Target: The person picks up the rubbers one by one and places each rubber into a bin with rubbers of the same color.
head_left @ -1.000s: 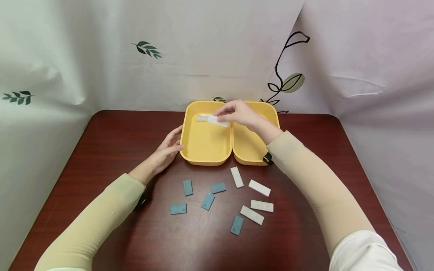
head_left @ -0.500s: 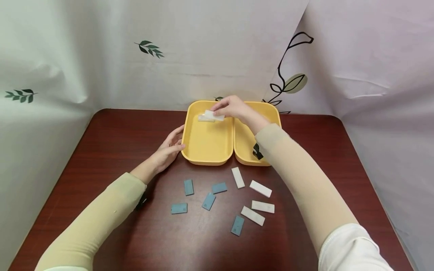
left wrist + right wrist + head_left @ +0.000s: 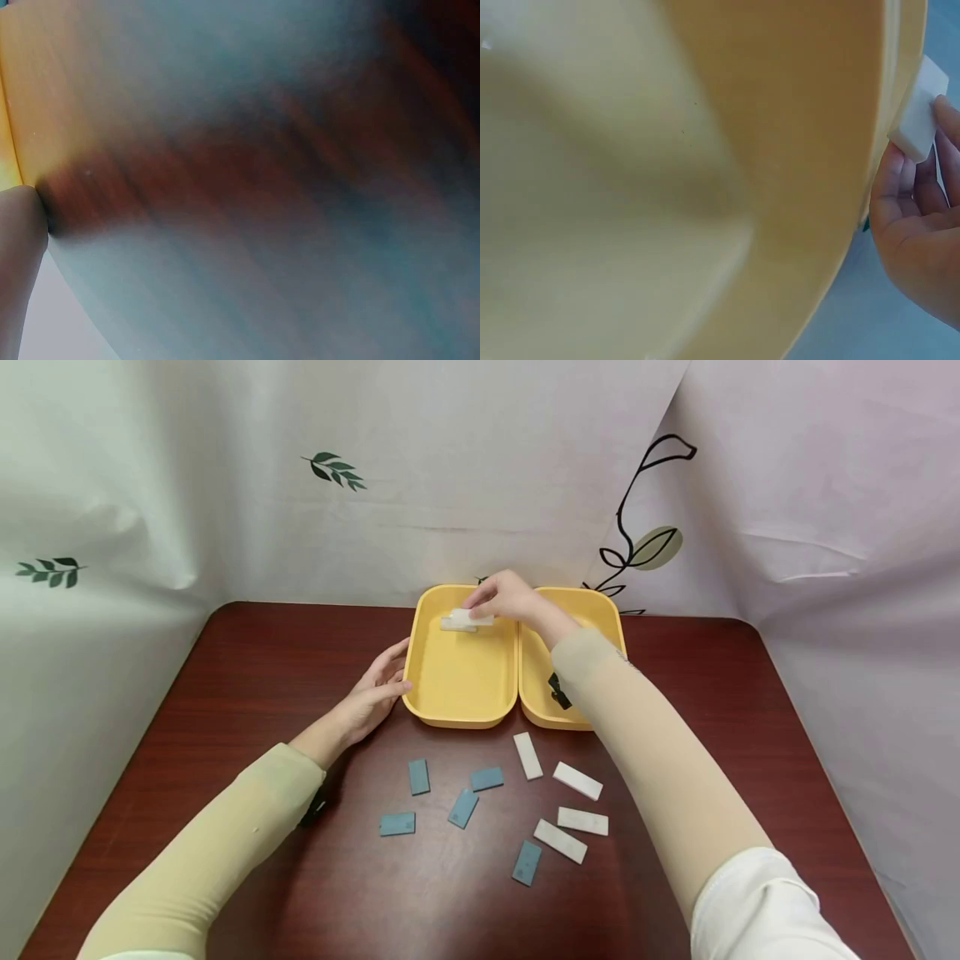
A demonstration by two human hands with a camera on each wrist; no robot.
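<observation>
My right hand (image 3: 506, 597) pinches a white rectangular block (image 3: 474, 617) between thumb and fingers, over the back of the left yellow tray (image 3: 465, 693). Another white block (image 3: 447, 625) lies in that tray, partly covered by the held one in the head view. From the right wrist, the pinched block (image 3: 921, 112) shows beyond the yellow rim. My left hand (image 3: 369, 697) rests against the left tray's outer side, fingers fairly straight, with the thumb tip at the rim. In the left wrist view one finger (image 3: 19, 240) touches the yellow wall.
A second yellow tray (image 3: 621, 647) stands against the first on its right, partly behind the right forearm. Several white blocks (image 3: 577, 781) and several blue-grey tiles (image 3: 462, 808) lie on the dark red table (image 3: 247, 693) in front. A pale printed curtain (image 3: 480, 468) hangs behind.
My right hand has moved slightly left and back with the white block, which now overlaps the block in the tray. The left hand stays at the tray's side.
</observation>
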